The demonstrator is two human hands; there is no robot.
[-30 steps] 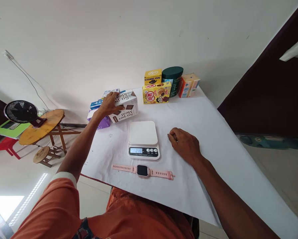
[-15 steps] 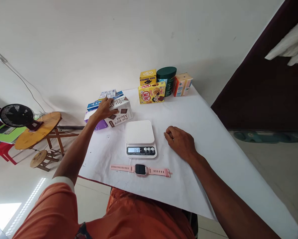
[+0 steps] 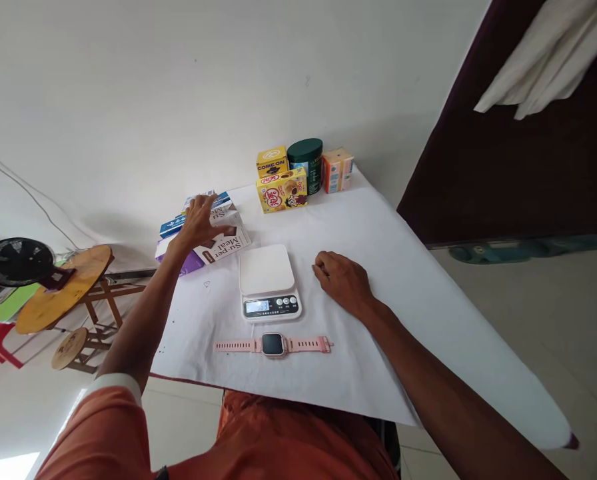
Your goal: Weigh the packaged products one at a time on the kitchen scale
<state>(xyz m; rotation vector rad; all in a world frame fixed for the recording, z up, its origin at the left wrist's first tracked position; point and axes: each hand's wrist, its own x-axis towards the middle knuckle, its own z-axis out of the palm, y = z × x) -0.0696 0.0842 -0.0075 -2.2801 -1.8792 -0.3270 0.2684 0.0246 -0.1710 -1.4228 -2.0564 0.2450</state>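
My left hand is over a white "Super Meal" box at the table's left side, thumb and fingers spread apart. Whether its fingertips still touch the box I cannot tell. Beside that box are a purple-and-white pack and a blue box, both partly covered by my hand and arm. A white kitchen scale stands mid-table with a bare platform and a lit, blurred display. In front of it a smartwatch with a pink strap lies stretched out flat. To the scale's right my right hand rests on the tabletop, fingers curled in, nothing visible in them.
Along the wall stand a yellow snack box, a yellow "COME ON" box, a green-lidded tub and an orange carton. A round wooden table with a black fan is off to the left.
The view has turned, so everything sits further left. My left hand's fingers have lifted and spread more over the Super Meal box. The right hand stays resting by the scale.
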